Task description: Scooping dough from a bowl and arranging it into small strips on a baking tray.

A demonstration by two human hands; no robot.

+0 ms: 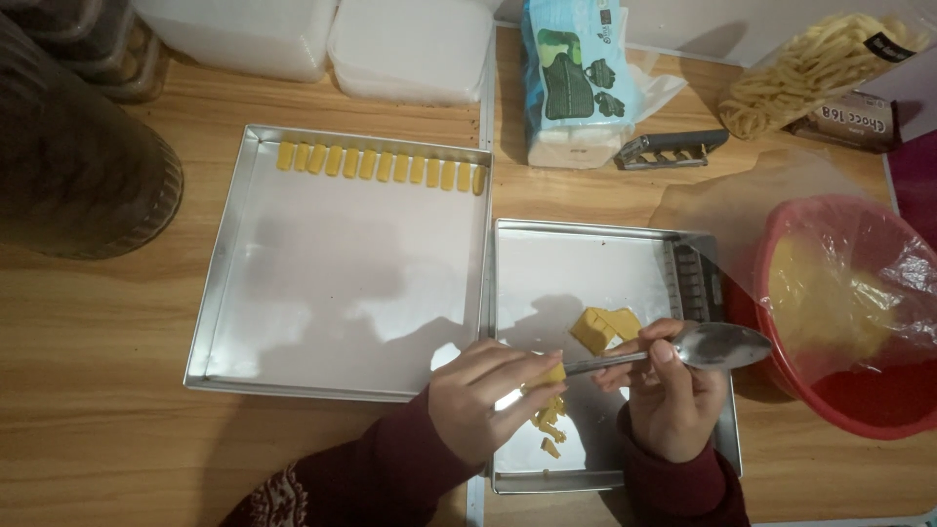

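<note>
Yellow dough piece (552, 375) | soft, small | pinched, left hand (485, 398) | spoon (717, 345) beside

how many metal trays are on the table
2: the large tray on the left with a row of yellow pieces, and the smaller tray under both hands.

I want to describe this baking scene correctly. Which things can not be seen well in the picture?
All in the head view:
- Contents of the red bowl: blurred by the plastic film over it.
- Yellow dough piece: mostly covered by the left hand fingers.
- Spoon handle: its end is hidden in the right hand.
- Dark round container: cut off by the left edge, too dark to identify.
- White boxes: cut off by the top edge.
</note>
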